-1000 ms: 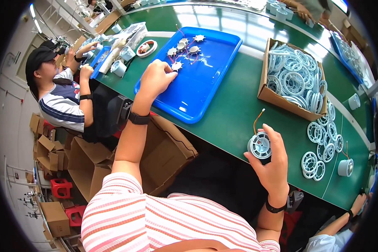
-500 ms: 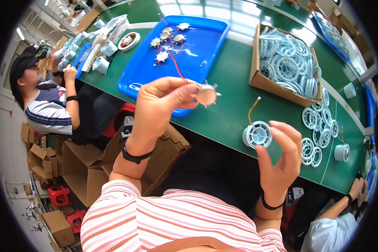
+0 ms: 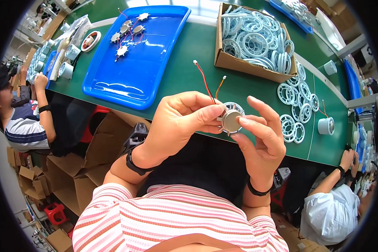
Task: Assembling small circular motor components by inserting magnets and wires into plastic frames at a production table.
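Observation:
My left hand point(image 3: 185, 119) pinches a round silvery metal disc point(image 3: 232, 122) with short tabs on its rim. A red and black wire point(image 3: 204, 80) with a small white plug rises from beside my left fingertips. Directly behind the disc, a light-blue round plastic housing point(image 3: 234, 106) shows its slotted upper rim, and an orange wire point(image 3: 219, 87) stands up there. My right hand point(image 3: 262, 140) closes thumb and fingers around the disc and housing, with its index finger raised. Most of the housing is hidden, so how deep the disc sits in it cannot be told.
A blue tray point(image 3: 155, 75) holds several tabbed discs with wires. A cardboard box point(image 3: 248, 71) is full of light-blue rings; more rings point(image 3: 286, 93) lie beside it. Another wired housing point(image 3: 325, 126) stands at right. Co-workers sit at both sides.
My left hand has brought the disc down and right to the housing. My right hand has lifted the housing off the table and met it. The view has shifted right.

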Action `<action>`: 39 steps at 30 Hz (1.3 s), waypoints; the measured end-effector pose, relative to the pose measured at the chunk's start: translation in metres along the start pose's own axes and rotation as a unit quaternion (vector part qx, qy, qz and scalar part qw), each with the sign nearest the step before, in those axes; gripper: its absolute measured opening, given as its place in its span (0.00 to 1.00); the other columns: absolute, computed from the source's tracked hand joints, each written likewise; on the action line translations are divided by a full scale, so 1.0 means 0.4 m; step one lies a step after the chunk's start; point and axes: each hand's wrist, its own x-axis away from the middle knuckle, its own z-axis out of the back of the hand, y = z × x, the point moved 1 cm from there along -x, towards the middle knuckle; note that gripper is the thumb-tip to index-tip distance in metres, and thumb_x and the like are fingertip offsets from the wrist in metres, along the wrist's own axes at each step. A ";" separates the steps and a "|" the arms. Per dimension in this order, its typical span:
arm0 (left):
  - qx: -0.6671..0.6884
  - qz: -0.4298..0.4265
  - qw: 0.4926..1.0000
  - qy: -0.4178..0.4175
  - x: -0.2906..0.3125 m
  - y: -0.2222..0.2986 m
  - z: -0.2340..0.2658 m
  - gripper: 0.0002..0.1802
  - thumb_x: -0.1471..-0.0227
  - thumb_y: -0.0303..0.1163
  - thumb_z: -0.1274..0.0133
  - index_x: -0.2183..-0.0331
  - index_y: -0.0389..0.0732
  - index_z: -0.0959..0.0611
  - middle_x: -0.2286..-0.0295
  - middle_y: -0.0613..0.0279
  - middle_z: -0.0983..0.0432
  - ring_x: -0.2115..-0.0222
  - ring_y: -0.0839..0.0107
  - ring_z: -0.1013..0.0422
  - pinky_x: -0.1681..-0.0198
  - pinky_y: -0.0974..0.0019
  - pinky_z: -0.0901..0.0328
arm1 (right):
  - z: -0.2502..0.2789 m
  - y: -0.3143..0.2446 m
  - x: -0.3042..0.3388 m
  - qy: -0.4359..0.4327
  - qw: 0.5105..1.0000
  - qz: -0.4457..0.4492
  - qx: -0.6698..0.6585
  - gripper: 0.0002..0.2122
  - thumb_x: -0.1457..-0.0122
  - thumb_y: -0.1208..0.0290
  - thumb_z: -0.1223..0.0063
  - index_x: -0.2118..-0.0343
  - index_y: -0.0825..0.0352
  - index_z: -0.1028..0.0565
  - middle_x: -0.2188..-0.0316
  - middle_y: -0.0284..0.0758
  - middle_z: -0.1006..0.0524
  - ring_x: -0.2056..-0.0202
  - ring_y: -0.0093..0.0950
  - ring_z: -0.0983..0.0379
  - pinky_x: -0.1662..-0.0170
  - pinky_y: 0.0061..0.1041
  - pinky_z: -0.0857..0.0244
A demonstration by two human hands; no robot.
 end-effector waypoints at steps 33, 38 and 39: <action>-0.127 -0.029 0.991 0.000 -0.046 -0.088 0.016 0.04 0.36 0.22 0.54 0.67 0.35 0.30 0.52 0.41 0.24 0.67 0.73 0.21 0.71 0.74 0.23 | 0.019 -0.026 -0.016 -0.104 0.948 0.004 0.301 0.16 0.54 0.81 0.32 0.60 0.64 0.17 0.58 0.37 0.22 0.54 0.41 0.26 0.53 0.36 0.30; -0.112 -0.020 0.992 -0.059 -0.045 -0.081 0.034 0.07 0.39 0.20 0.50 0.58 0.33 0.28 0.50 0.43 0.25 0.65 0.71 0.21 0.67 0.72 0.23 | 0.023 -0.029 -0.004 -0.095 0.939 0.011 0.330 0.14 0.51 0.79 0.34 0.59 0.63 0.16 0.54 0.37 0.22 0.48 0.44 0.29 0.43 0.39 0.38; -0.112 -0.021 0.991 -0.062 -0.045 -0.074 0.037 0.07 0.39 0.20 0.50 0.58 0.33 0.28 0.50 0.43 0.25 0.65 0.71 0.21 0.67 0.72 0.23 | 0.025 -0.034 -0.004 -0.103 0.937 0.006 0.333 0.13 0.49 0.79 0.36 0.59 0.64 0.16 0.54 0.37 0.22 0.49 0.44 0.29 0.43 0.39 0.38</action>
